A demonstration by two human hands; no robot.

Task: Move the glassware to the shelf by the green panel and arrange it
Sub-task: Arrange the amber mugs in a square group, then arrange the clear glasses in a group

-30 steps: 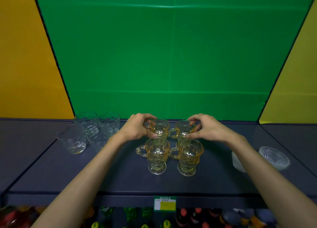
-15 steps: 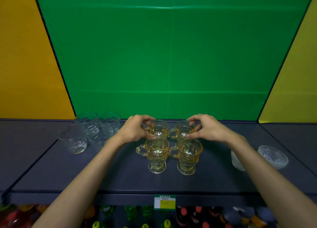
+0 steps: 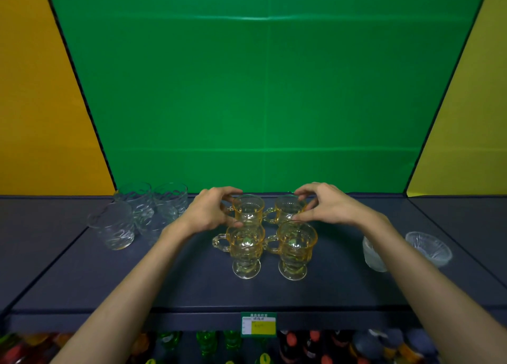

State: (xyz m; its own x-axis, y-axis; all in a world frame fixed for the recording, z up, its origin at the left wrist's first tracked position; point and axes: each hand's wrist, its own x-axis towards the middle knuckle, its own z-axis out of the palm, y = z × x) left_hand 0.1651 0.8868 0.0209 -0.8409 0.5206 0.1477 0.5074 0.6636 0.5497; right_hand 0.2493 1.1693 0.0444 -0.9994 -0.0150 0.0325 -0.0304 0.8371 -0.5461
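Note:
Four amber glass mugs with feet stand in a two-by-two block on the dark shelf (image 3: 343, 289) in front of the green panel (image 3: 263, 89). My left hand (image 3: 211, 212) curls around the back-left mug (image 3: 248, 210) from its left side, over the handle. My right hand (image 3: 326, 207) wraps the back-right mug (image 3: 286, 208) from the right, thumb and fingertips on its rim and wall. Untouched in the front row are the front-left mug (image 3: 246, 248) and the front-right mug (image 3: 295, 247), both with handles pointing left.
Several clear patterned tumblers (image 3: 113, 228) cluster at the shelf's back left. A frosted glass (image 3: 372, 255) and a clear glass bowl (image 3: 428, 247) sit on the right, beside my right forearm. A price tag (image 3: 258, 324) hangs on the shelf's front edge, with bottles (image 3: 207, 343) below.
Both hands stay on the two back mugs with only slight finger shifts. The four mugs keep their places.

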